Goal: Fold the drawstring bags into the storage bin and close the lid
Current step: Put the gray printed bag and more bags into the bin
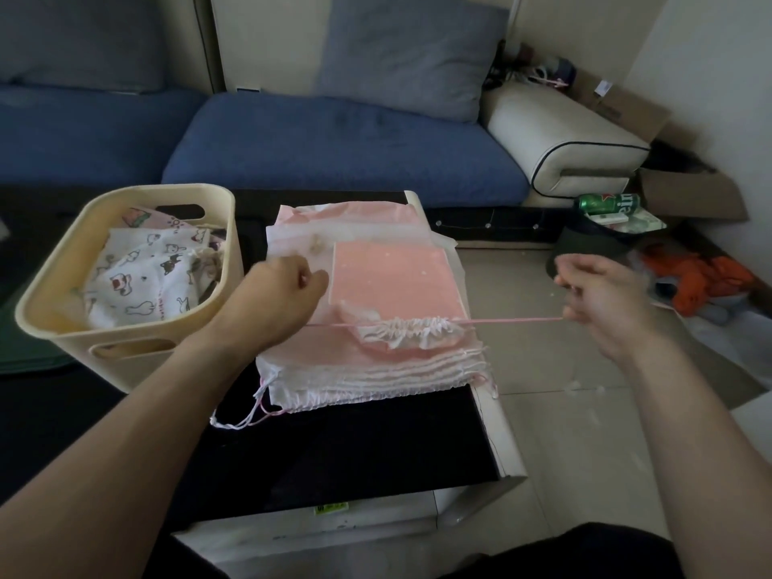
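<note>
A pile of pink and white drawstring bags [367, 369] lies on the black table [355, 445]. On top of the pile is a small pink bag [392, 282] with its mouth gathered tight [413, 330]. Its pink cord [514, 322] is stretched taut to both sides. My left hand [284, 294] grips the left end of the cord in a fist over the pile. My right hand [601, 294] pinches the right end, out past the table's edge. A cream storage bin [125, 340] stands at the left with printed bags [150, 277] inside. No lid is in view.
A blue sofa [334, 148] runs behind the table. On the floor to the right are a dark bin with a green can [610, 202], orange cloth [702, 277] and cardboard boxes [689, 190]. My dark-clothed knee [585, 553] is at the bottom.
</note>
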### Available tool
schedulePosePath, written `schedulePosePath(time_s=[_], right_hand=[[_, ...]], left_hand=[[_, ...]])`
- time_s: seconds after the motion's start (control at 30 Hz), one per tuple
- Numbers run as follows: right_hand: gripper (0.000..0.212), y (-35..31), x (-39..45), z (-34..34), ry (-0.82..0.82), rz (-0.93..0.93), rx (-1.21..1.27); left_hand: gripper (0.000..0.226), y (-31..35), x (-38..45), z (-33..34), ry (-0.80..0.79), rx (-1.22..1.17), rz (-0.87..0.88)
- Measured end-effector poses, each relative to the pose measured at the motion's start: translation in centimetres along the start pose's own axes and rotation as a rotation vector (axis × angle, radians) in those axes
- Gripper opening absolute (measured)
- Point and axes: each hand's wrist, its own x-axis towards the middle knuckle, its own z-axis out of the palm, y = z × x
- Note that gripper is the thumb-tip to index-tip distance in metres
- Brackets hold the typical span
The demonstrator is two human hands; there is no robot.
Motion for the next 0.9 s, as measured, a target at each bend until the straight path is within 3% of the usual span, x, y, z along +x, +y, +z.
schedulePosePath(time_s=[0.1, 0.17, 0.27, 0.33, 0.47, 0.63, 0.9], right_hand=[[0.009, 0.1, -1.5, 1.7, -0.334, -0.124, -0.482], [0.029, -0.1, -2.5, 2.5, -0.575, -0.085, -0.659], [0.042, -0.7, -3.1, 2.7, -0.744, -0.051, -0.833], [0.036, -1.0, -2.9, 2.5, -0.730, -0.069, -0.812], [0.046, -0.9, -2.2, 2.1, -0.549, -0.109, -0.498], [0.062, -0.1, -1.3, 1.1, -0.352, -0.117, -0.514], [0.069, -0.6, -2.2, 2.3, -0.298, -0.026, -0.330]], left_hand=[[0.039, 0.3, -1.1, 0.7, -0.142, 0.155, 0.153], [0.041, 0.4, -1.1, 0.8, -0.231, 0.246, 0.163], [0.042, 0.2, -1.0, 0.5, -0.293, 0.242, 0.116], [0.042, 0.1, -1.1, 0.3, -0.294, 0.249, 0.102], [0.043, 0.3, -1.0, 0.1, -0.184, 0.229, 0.077], [0.041, 0.5, -0.7, 0.0, -0.118, 0.206, 0.096], [0.036, 0.3, -0.8, 0.4, -0.024, 0.210, 0.101]])
